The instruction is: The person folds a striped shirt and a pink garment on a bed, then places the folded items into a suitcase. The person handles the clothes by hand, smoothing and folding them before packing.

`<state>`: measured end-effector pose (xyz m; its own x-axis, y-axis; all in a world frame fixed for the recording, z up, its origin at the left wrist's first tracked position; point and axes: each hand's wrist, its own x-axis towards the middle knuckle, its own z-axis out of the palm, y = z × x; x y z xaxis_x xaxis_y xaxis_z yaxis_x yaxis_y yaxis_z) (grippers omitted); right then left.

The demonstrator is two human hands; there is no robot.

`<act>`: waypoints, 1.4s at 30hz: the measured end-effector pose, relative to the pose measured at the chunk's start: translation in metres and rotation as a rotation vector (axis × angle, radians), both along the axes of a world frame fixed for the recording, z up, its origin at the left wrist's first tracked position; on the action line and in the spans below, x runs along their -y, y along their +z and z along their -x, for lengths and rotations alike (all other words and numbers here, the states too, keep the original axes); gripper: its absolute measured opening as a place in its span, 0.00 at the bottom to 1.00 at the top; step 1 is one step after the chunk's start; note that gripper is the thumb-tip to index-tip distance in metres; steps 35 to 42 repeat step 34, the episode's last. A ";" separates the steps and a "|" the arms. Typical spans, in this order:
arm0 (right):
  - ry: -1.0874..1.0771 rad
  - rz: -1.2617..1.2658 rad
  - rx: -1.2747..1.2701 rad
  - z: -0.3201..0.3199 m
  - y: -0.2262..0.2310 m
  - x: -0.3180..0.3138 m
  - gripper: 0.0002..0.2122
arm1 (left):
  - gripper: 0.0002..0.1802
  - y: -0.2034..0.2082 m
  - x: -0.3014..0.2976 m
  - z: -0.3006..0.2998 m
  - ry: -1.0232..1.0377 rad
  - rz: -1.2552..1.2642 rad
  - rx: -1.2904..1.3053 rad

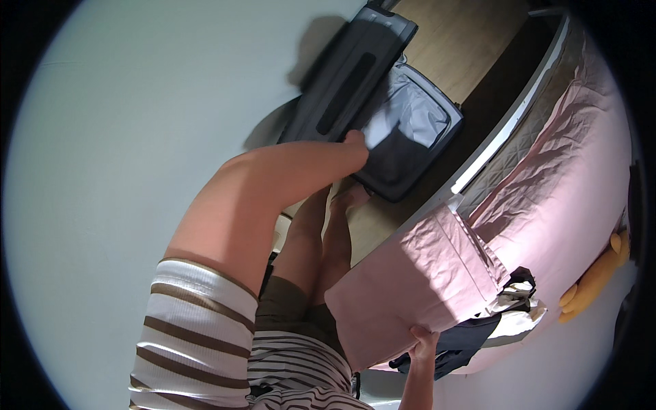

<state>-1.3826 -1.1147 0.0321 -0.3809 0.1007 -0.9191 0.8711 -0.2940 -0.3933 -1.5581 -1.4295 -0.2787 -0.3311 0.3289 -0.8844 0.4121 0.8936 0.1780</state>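
My left arm reaches far forward, and my left hand (355,145) is at the lower edge of the suitcase's dark grey ribbed shell (347,78). Its fingers are mostly hidden. The suitcase stands opened on the floor, its other half (410,109) showing a pale grey lining, partly in shadow. Near my body on the right, a folded pink cloth (417,273) lies flat in several layers. My right hand (424,340) is closed on its near edge, thumb on top and the other fingers out of sight beneath.
Along the right side runs a bed with a rumpled pink sheet (547,171) over a quilted grey layer (502,160). Dark and white clothes (509,318) are heaped beside the folded cloth. A yellow-orange soft item (594,277) lies farther right. A pale wall (123,157) fills the left.
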 end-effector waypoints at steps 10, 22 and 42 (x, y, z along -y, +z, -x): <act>0.016 -0.002 -0.016 0.006 0.001 0.006 0.38 | 0.09 0.025 0.047 -0.004 0.730 -0.091 -0.101; -0.087 0.056 0.082 0.009 0.009 0.027 0.35 | 0.31 0.075 0.014 0.058 -0.542 0.226 0.270; -0.091 0.066 0.127 -0.033 -0.072 0.002 0.35 | 0.42 -0.161 -0.067 0.015 0.122 -0.427 -0.464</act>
